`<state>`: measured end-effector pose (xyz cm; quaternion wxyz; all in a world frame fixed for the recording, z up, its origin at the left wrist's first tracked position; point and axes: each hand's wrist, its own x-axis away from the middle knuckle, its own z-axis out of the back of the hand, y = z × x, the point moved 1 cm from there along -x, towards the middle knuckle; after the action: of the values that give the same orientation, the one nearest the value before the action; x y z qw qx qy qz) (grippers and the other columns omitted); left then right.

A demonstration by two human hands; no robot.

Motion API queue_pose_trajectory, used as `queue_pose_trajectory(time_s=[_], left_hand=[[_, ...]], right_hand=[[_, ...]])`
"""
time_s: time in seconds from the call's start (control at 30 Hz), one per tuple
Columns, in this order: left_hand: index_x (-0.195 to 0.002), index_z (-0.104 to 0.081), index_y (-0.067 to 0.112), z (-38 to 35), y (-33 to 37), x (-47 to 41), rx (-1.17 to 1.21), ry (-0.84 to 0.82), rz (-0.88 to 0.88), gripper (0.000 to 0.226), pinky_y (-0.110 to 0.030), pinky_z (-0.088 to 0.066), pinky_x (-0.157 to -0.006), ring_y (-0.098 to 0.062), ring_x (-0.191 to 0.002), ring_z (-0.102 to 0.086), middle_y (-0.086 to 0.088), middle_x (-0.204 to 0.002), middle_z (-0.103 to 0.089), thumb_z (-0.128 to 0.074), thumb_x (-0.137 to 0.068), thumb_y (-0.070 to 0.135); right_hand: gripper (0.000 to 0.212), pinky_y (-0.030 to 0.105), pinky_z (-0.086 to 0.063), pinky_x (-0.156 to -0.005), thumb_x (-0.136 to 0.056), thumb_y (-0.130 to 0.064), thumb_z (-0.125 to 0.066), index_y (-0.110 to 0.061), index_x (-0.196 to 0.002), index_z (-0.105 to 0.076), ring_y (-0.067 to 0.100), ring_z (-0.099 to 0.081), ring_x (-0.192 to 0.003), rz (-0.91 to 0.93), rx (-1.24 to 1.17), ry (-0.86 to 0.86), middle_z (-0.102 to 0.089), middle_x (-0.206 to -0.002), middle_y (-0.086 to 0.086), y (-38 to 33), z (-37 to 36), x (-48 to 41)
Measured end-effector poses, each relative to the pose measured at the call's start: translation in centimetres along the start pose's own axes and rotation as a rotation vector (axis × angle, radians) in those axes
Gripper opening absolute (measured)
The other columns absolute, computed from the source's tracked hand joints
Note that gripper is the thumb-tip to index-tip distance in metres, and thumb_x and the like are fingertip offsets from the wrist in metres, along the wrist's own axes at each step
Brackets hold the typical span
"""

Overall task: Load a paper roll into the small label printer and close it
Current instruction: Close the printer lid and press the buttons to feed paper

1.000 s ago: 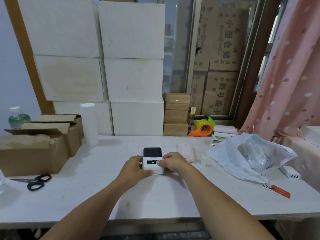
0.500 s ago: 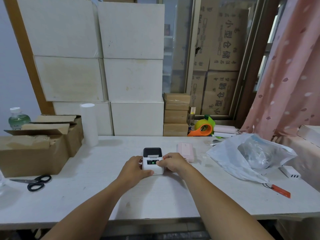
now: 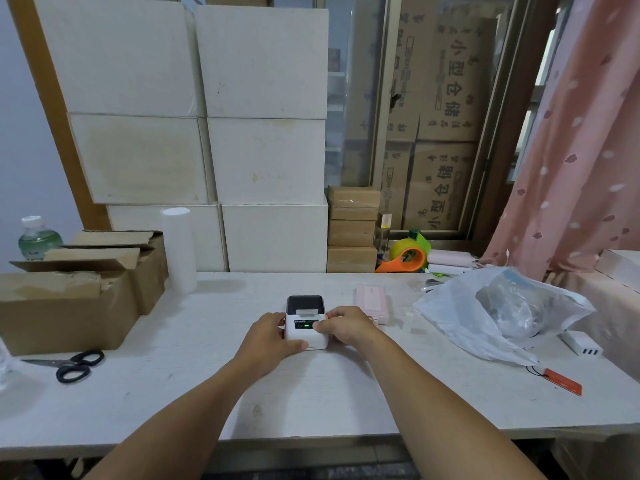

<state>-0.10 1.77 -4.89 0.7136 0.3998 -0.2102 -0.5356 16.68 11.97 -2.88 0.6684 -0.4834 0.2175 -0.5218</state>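
Grip left: left hand [image 3: 268,336] closed around label printer [image 3: 306,323], thumb on its front
Grip right: right hand [image 3: 346,325] clasps printer's right side
Printer: centre frame, on surface [image 3: 173,393], lid down, green light lit
Paper: strip [image 3: 307,311] at slot

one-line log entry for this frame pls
stage: printer closed, light green | left hand: holding left side | right hand: on right side, finger at front panel | paper strip at slot
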Motion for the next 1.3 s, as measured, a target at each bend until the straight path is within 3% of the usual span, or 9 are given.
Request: queue_pose_trajectory(time_s=[0.13,0.5,0.8,0.97,1.1,1.2,1.3], left_hand=[[-0.114,-0.07,0.03,-0.01,-0.08,-0.07,-0.01,0.001,0.0,0.045,-0.011,-0.047,-0.067,0.004,-0.087,-0.067,0.011,-0.108,-0.068,-0.089,-0.072,0.03],[-0.11,-0.069,0.03,-0.07,0.13,0.24,0.017,0.006,0.008,0.043,-0.011,-0.049,-0.067,0.005,-0.085,-0.067,0.019,-0.099,-0.067,-0.089,-0.073,0.024],[-0.11,-0.067,0.034,0.0,0.22,0.42,0.013,0.008,0.004,0.043,-0.014,-0.049,-0.07,0.001,-0.09,-0.067,0.015,-0.105,-0.067,-0.089,-0.074,0.026],[-0.095,-0.062,0.044,0.08,0.43,0.57,0.013,0.012,0.003,0.04,-0.014,-0.049,-0.069,0.002,-0.087,-0.067,0.018,-0.098,-0.067,-0.089,-0.074,0.025],[-0.106,-0.065,0.038,0.04,0.24,0.41,0.009,0.02,0.012,0.044,-0.019,-0.052,-0.073,-0.001,-0.089,-0.068,0.013,-0.103,-0.069,-0.09,-0.071,0.029],[-0.112,-0.067,0.033,0.0,0.13,0.4,0.018,0.02,0.011,0.047,-0.017,-0.052,-0.073,-0.001,-0.09,-0.069,0.013,-0.105,-0.07,-0.09,-0.071,0.028],[-0.103,-0.066,0.038,0.07,0.39,0.54,0.027,0.013,0.009,0.041,-0.019,-0.054,-0.075,0.0,-0.088,-0.069,0.017,-0.099,-0.07,-0.09,-0.073,0.025]], right_hand=[[0.03,0.031,-0.053,-0.086,-0.081,-0.031,-0.085,-0.019,-0.105,-0.072,0.018,-0.066,-0.096,0.002,-0.014,-0.009,-0.072,-0.108,0.001,-0.1,0.03,0.16],[0.03,0.02,-0.043,-0.062,-0.082,-0.029,-0.085,-0.019,-0.107,-0.072,0.006,-0.06,-0.08,-0.004,-0.032,-0.008,-0.07,-0.103,-0.003,-0.1,0.24,0.42],[0.025,0.024,-0.048,-0.071,-0.082,-0.025,-0.085,-0.018,-0.103,-0.073,0.013,-0.063,-0.087,-0.005,-0.057,-0.009,-0.068,-0.095,-0.003,-0.11,0.24,0.61],[0.029,0.026,-0.051,-0.072,-0.079,-0.028,-0.085,-0.017,-0.105,-0.076,0.013,-0.064,-0.084,-0.016,-0.033,0.019,-0.072,-0.097,-0.003,-0.52,-0.05,0.58],[0.032,0.029,-0.055,-0.081,-0.078,-0.029,-0.085,-0.018,-0.106,-0.075,0.017,-0.067,-0.094,-0.023,-0.028,0.024,-0.074,-0.106,0.001,-0.58,-0.2,0.33],[0.03,0.021,-0.049,-0.066,-0.081,-0.023,-0.087,-0.013,-0.106,-0.076,0.009,-0.063,-0.079,-0.026,-0.088,-0.006,-0.073,-0.1,0.001,-0.32,0.22,0.57],[0.029,0.018,-0.044,-0.061,-0.083,-0.02,-0.087,-0.011,-0.108,-0.075,0.005,-0.059,-0.073,-0.024,-0.103,-0.014,-0.069,-0.091,-0.002,-0.25,0.57,0.76]])
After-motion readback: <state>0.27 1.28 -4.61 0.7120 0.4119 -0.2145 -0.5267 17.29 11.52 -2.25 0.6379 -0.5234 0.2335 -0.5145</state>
